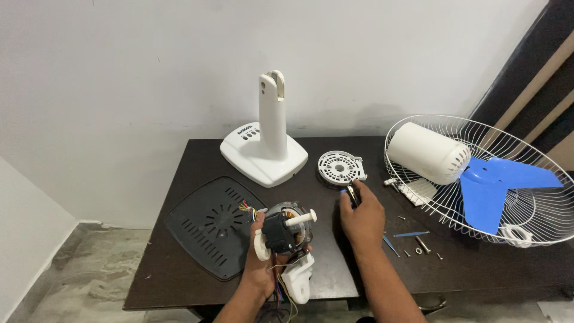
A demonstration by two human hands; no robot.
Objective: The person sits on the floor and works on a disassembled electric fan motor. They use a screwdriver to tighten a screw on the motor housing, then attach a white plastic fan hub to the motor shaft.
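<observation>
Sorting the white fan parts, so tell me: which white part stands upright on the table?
The white fan base, with its neck column rising near the wall. The white motor cover lies sideways in the wire guard.

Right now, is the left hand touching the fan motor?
Touching. The head view shows the left hand wrapped around the fan motor, holding it above the dark table.

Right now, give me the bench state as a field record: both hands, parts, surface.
left hand: holds the black and copper fan motor with white shaft, grip shut on it
right hand: holds a small dark tool with blue tip, near the round white vented plastic cover
surface: dark brown wooden table
left of the motor: black vented plastic plate
rear: white fan stand base
right: white wire guard holding blue blade and white housing
loose: screws
</observation>
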